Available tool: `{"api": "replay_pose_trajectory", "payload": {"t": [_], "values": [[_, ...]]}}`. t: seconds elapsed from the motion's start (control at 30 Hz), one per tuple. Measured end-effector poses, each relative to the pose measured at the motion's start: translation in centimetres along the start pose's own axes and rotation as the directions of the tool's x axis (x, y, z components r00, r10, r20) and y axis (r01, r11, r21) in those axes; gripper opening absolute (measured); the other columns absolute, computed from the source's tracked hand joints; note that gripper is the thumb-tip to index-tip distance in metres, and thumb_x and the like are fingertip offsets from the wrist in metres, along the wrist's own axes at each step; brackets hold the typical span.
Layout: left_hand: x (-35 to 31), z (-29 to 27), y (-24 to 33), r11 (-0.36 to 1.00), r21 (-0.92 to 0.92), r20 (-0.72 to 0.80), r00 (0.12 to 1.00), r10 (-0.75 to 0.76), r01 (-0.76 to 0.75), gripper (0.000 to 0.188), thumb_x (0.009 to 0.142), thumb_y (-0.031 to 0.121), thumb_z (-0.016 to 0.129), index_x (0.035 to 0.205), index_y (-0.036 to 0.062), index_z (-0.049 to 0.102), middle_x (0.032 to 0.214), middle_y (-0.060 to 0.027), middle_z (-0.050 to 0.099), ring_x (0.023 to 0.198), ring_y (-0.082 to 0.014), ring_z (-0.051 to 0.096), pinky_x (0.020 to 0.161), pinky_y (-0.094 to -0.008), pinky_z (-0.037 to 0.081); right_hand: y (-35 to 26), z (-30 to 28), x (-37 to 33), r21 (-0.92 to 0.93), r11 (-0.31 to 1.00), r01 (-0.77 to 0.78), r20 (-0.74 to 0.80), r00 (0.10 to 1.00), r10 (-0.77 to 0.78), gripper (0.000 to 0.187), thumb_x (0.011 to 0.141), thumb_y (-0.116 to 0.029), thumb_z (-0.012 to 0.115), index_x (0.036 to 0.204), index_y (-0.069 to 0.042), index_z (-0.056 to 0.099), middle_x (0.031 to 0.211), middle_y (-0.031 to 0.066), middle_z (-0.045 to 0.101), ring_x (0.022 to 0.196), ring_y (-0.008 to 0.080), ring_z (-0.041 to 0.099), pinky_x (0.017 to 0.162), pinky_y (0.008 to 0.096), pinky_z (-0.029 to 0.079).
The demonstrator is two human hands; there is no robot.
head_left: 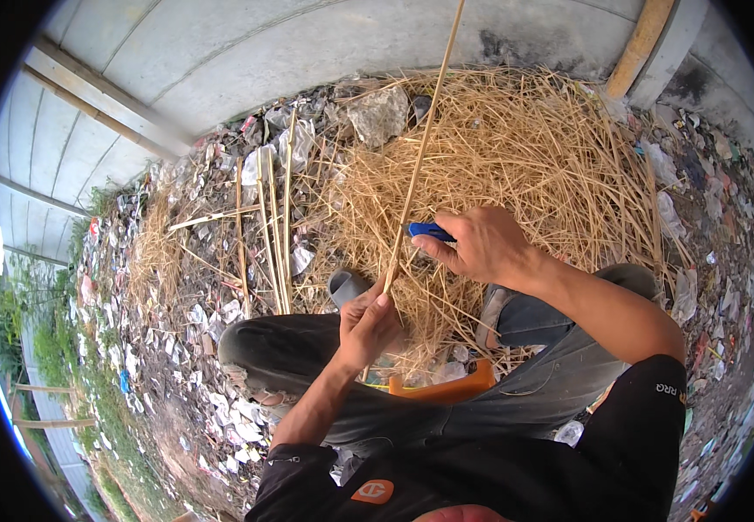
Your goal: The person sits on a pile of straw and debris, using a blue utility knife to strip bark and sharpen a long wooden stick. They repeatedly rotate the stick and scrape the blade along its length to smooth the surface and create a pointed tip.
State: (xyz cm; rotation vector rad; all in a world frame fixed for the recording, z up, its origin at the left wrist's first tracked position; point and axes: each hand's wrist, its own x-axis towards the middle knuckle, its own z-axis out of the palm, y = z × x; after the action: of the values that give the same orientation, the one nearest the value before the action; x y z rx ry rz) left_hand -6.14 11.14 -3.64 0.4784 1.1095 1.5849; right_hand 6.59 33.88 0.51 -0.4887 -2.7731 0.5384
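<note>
A long, thin bamboo strip (423, 143) slants up and away from my lap toward the wall. My left hand (370, 326) is closed around its lower part, near my left knee. In my right hand (483, 244) is a blue utility knife (432, 231), gripped with the thumb beneath it. The knife's tip meets the strip or lies right beside it, above my left hand; the blade itself is too small to make out clearly. Under and beyond both hands spreads a heap of pale bamboo shavings (525, 157).
Several split bamboo strips (274, 235) lie on the littered ground to the left. A rock (378, 117) sits at the far edge of the shavings. An orange plastic piece (446, 385) is beneath my legs. A grey panel wall (307, 43) and a bamboo post (640, 48) stand beyond.
</note>
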Motion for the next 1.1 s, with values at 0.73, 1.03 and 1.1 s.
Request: {"api": "replay_pose_trajectory", "payload": {"t": [0.73,1.03,1.1], "values": [[-0.5,-2.0,-0.8,0.995,0.081,0.065,0.997,0.052,-0.057,0.05,0.105,0.02,0.054,0.147,-0.0044,0.041,0.061,0.0084,0.03,0.045,-0.0014,0.026,0.041,-0.0189,0.023,2.1,0.4,1.0,-0.024,0.998,0.063,-0.052,0.997,-0.064,0.073,0.099,-0.07,0.035,0.076,-0.007,0.063,0.046,-0.0039,0.044,0.034,0.0097,0.036,0.032,0.0304,0.03],[-7.5,-4.4,-2.2,0.976,0.216,0.099,0.994,-0.051,0.028,0.038,0.103,0.013,0.054,0.132,-0.0103,0.055,0.067,0.0009,0.049,0.047,-0.0025,0.036,0.041,-0.0212,0.026,13.9,-5.3,4.0,0.007,0.908,-0.419,-0.283,0.87,0.404,0.072,0.102,-0.066,0.027,0.065,-0.012,0.056,0.048,-0.0064,0.035,0.037,0.0083,0.028,0.034,0.0291,0.023],[-10.9,-6.0,-3.2,0.959,0.284,0.132,0.99,-0.044,0.005,0.028,0.1,0.014,0.058,0.11,-0.0116,0.065,0.069,-0.0046,0.058,0.046,-0.0032,0.04,0.04,-0.0222,0.028,18.4,-7.9,3.0,0.061,0.738,-0.672,-0.277,0.699,0.659,0.074,0.101,-0.069,0.029,0.062,-0.011,0.055,0.049,-0.0045,0.038,0.04,0.0111,0.033,0.038,0.0331,0.027]]}}
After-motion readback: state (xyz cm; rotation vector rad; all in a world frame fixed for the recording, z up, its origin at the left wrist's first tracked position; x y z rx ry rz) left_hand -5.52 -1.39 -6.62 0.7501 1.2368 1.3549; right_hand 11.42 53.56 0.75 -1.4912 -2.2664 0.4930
